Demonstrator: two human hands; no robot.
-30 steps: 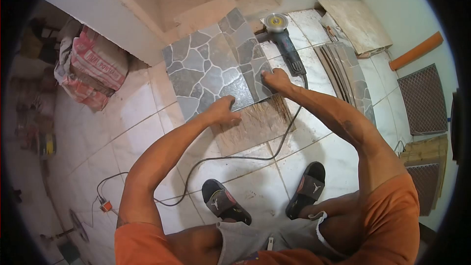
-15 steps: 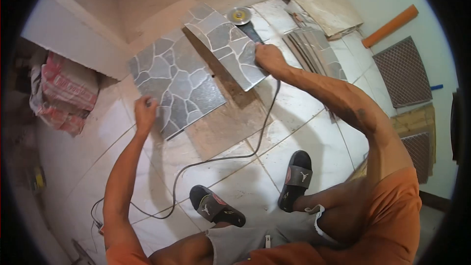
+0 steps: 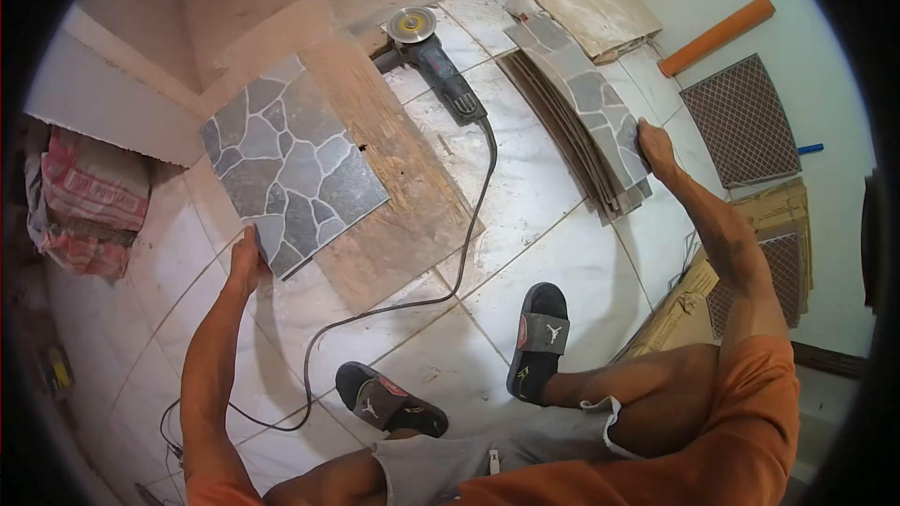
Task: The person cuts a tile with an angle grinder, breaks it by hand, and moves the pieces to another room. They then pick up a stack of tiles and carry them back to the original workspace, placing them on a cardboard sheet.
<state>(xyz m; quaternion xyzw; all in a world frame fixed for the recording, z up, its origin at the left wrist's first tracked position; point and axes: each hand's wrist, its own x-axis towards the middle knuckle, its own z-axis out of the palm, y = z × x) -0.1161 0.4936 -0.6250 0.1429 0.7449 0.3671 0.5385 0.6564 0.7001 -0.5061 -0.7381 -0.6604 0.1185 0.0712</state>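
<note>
A large tile with a grey stone pattern lies on a worn wooden board. At its lower left edge is my left hand, with the fingertips closed against the rim; their undersides are hidden. My right hand grips the lower end of a narrow cut strip of the same tile. That strip rests on top of a stack of cut tile strips to the right. Between the two, an angle grinder lies on the floor with its disc facing up.
The grinder's black cord loops across the floor past my sandals. Against the right wall are an orange pipe, a dark patterned tile and cardboard. A torn sack stands at left; a beige tile lies behind.
My right hand has carried the tile strip rightward from above the board onto the stack, uncovering the grinder. My left hand has come to the large tile's edge.
</note>
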